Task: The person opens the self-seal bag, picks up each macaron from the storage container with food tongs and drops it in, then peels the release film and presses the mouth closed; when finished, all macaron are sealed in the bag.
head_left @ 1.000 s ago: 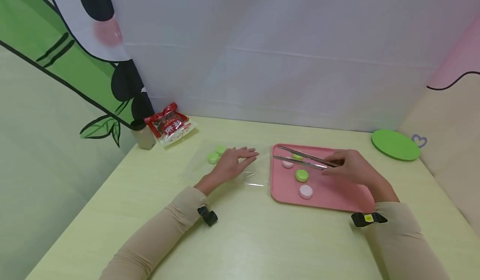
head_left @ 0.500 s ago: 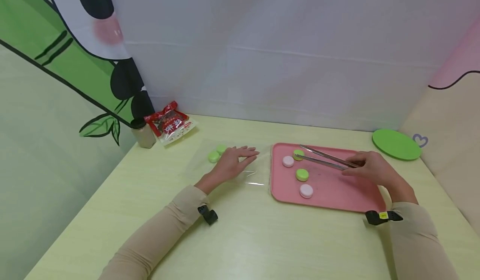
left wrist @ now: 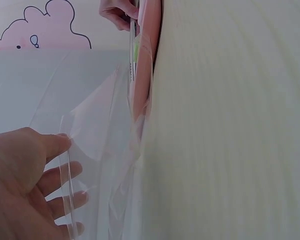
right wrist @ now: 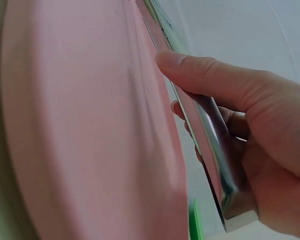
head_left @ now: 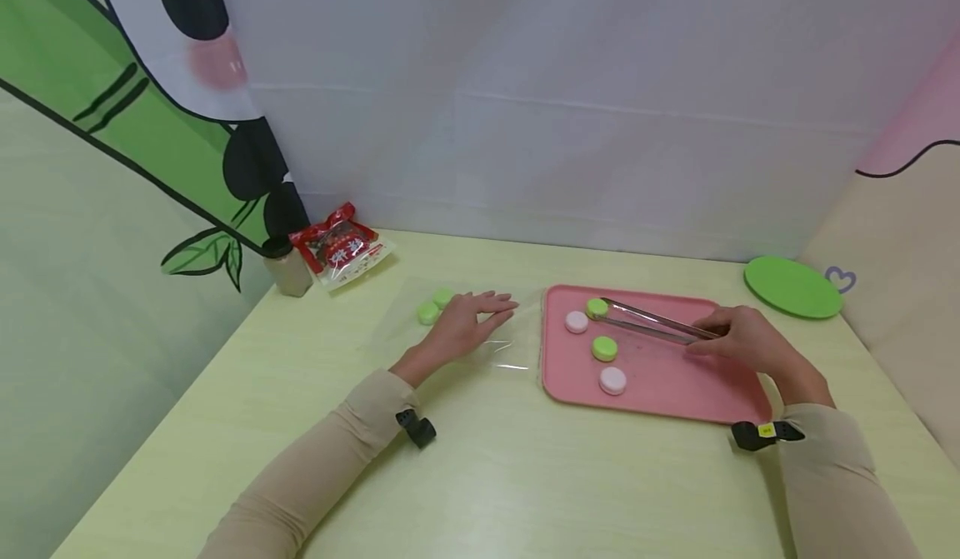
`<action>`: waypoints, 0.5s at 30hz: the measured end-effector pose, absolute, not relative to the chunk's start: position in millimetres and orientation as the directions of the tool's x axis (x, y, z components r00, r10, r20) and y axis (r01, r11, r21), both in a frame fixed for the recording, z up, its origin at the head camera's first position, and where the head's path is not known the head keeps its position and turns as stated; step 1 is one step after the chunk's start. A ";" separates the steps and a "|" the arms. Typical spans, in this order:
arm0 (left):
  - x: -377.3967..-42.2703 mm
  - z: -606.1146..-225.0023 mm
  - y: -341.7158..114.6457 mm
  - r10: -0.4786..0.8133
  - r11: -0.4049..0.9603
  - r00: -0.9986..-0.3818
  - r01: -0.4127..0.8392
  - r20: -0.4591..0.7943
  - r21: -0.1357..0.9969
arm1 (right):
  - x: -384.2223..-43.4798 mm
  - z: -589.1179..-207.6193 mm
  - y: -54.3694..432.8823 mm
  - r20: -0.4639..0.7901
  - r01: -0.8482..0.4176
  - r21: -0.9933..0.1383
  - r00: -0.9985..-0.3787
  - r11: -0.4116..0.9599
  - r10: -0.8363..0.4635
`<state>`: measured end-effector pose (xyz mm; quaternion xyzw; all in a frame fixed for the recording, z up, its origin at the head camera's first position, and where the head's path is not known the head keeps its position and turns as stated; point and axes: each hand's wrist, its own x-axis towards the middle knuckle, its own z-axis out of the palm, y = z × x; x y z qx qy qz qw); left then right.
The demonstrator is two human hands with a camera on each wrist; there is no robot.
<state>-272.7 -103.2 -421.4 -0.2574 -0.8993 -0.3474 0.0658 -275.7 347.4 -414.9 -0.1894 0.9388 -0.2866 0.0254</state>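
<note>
My right hand (head_left: 742, 336) grips metal tongs (head_left: 660, 319), thumb on one arm and fingers on the other. The tong tips stand on either side of a green macaron (head_left: 597, 307) at the back left of the pink tray (head_left: 690, 384). Beside it lies a pink macaron (head_left: 576, 321); another green macaron (head_left: 604, 348) and a pink one (head_left: 612, 381) sit nearer the front. Left of the tray, my left hand (head_left: 467, 326) holds the open edge of a clear plastic bag (left wrist: 92, 145) between thumb and fingers. Two green macarons (head_left: 428, 312) show at the bag's far end.
A red and white snack packet (head_left: 343, 247) leans against a dark-lidded jar (head_left: 288, 272) at the back left. A green round plate (head_left: 793, 288) lies at the back right corner. A printed cloth (head_left: 540, 151) hangs behind the table (head_left: 525, 476).
My right hand has moved right with the tongs, drawing the tips back from the tray's left edge to the rear green macaron. The tips have come closer together around it. My left hand stays put.
</note>
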 end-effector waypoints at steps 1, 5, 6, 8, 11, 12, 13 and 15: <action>-272.8 -422.0 -102.9 0.417 0.625 -0.859 0.509 0.298 0.592 | -275.8 -415.7 347.4 0.065 -0.347 -0.543 -0.926 0.765 -0.373; -273.1 -424.2 -102.1 0.417 0.621 -0.855 0.515 0.308 0.590 | -275.0 -417.6 348.1 0.076 -0.349 -0.538 -0.927 0.768 -0.367; -273.3 -424.7 -101.9 0.417 0.620 -0.854 0.517 0.311 0.590 | -274.8 -418.0 348.2 0.078 -0.348 -0.540 -0.927 0.766 -0.366; -273.3 -425.5 -101.7 0.418 0.613 -0.852 0.521 0.316 0.593 | -274.6 -419.0 348.4 0.081 -0.347 -0.542 -0.928 0.765 -0.364; -272.9 -426.2 -101.9 0.421 0.608 -0.850 0.524 0.317 0.596 | -274.5 -420.6 348.3 0.094 -0.353 -0.541 -0.927 0.763 -0.363; -272.8 -426.3 -102.0 0.420 0.605 -0.850 0.524 0.319 0.600 | -274.5 -421.0 348.3 0.099 -0.355 -0.540 -0.927 0.763 -0.361; -272.7 -426.3 -102.3 0.417 0.603 -0.850 0.523 0.321 0.602 | -274.5 -421.3 347.8 0.106 -0.359 -0.541 -0.926 0.760 -0.362; -272.4 -426.4 -103.2 0.412 0.608 -0.852 0.521 0.323 0.599 | -274.5 -421.5 346.4 0.124 -0.369 -0.544 -0.924 0.754 -0.362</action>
